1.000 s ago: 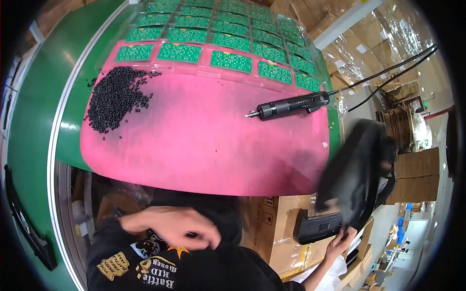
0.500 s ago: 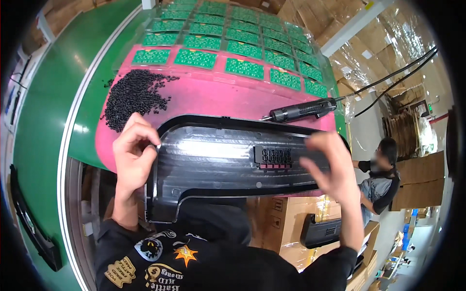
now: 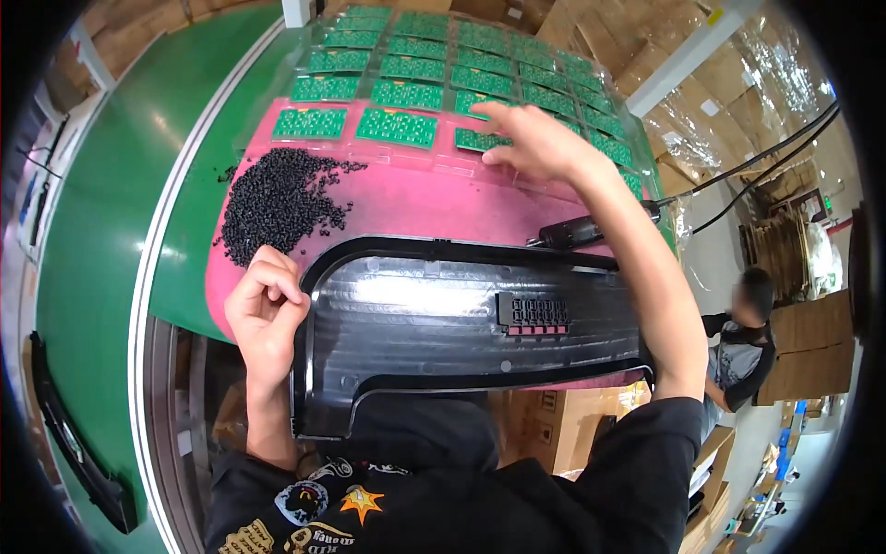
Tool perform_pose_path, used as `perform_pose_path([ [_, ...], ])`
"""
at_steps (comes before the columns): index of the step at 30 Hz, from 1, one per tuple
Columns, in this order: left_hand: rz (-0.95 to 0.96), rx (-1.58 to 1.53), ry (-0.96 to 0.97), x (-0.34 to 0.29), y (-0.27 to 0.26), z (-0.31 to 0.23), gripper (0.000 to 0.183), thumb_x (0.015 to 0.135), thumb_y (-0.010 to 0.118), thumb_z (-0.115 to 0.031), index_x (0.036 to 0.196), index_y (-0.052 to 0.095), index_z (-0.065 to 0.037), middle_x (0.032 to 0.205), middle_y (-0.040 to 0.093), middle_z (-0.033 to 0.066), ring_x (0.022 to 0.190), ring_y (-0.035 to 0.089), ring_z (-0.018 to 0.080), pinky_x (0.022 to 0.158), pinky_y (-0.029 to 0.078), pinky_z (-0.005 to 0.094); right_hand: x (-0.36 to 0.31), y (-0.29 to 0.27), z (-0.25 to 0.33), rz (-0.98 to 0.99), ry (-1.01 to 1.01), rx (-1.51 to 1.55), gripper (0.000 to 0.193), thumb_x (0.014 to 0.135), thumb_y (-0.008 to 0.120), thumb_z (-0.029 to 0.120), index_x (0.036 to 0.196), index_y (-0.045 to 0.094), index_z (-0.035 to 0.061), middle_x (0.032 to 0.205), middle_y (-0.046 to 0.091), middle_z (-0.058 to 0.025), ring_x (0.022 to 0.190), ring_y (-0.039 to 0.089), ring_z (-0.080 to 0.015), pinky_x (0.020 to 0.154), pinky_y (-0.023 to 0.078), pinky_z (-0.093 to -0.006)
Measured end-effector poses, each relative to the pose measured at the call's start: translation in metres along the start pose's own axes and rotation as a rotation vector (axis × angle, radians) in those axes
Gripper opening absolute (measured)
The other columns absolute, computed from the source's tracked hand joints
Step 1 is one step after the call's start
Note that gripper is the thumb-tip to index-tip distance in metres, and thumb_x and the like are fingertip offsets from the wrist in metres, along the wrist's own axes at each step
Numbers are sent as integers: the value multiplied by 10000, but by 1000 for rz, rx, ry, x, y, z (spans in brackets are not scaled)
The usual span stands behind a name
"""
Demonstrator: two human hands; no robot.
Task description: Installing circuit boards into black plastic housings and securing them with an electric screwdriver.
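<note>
A long black plastic housing (image 3: 415, 319) lies with its hollow side up across the near edge of the pink mat, a slotted block (image 3: 537, 316) right of its middle. My left hand (image 3: 266, 319) is closed at the housing's left rim, thumb and curled fingers pinched against it. My right hand (image 3: 535, 143) reaches over the front row of green circuit boards, thumb and forefinger apart. Between those fingertips is one green circuit board (image 3: 478, 140), partly covered by the hand; whether they touch it I cannot tell. My right forearm hides the housing's right end.
A pile of small black parts (image 3: 281, 203) lies at the mat's left. A black electric screwdriver (image 3: 577, 231) with a cable lies behind the housing, partly under my forearm. Clear trays hold rows of boards (image 3: 397, 127). A person (image 3: 743, 342) sits at right. Another black housing (image 3: 78, 434) is at lower left.
My right hand has moved from above the housing's right end, up and away to the front row of boards. My left hand stays at the left rim. The whole view has shifted slightly.
</note>
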State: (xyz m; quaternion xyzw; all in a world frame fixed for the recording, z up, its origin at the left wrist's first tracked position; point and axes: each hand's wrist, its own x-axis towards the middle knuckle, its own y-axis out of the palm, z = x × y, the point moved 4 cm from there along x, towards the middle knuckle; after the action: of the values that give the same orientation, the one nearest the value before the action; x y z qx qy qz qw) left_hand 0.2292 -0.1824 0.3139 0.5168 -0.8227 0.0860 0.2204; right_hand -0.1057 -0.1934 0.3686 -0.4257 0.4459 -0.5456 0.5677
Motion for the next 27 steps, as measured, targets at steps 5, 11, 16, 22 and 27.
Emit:
perform_pose_path([
  [5,23,2,25,2,-1,2,229,654,533,167,726,497,-48,756,390,5,719,360,105,659,292,216,12,2,-7,42,-10,32,610,787,717,110,1327,450,11,1157,634,-193,1010,632,-348,862,504,-404],
  [11,53,64,23,4,-1,-1,233,658,540,150,732,466,-59,761,372,7,714,349,122,658,295,233,17,14,-11,-69,-90,-146,618,784,714,139,1324,439,21,1154,609,-215,1093,570,-350,932,464,-411],
  [16,53,13,86,5,-2,5,260,654,531,159,742,440,-68,761,355,12,711,343,131,648,299,250,-5,2,-19,-401,-131,-4,686,783,699,192,1366,380,21,1118,560,-200,1133,535,-351,995,426,-427],
  [22,330,317,177,25,24,-36,296,677,650,71,941,549,-21,906,498,69,888,483,184,818,368,272,-96,-58,69,-383,-84,1046,724,795,714,114,1413,339,81,1079,463,-88,1006,526,-172,914,465,-327],
  [27,594,320,53,62,106,-69,959,589,885,-329,1334,436,74,1251,546,157,1147,552,240,901,430,346,-129,-41,92,-613,-270,1392,525,834,663,42,1314,452,31,1052,533,-86,919,553,-138,858,478,-282],
])
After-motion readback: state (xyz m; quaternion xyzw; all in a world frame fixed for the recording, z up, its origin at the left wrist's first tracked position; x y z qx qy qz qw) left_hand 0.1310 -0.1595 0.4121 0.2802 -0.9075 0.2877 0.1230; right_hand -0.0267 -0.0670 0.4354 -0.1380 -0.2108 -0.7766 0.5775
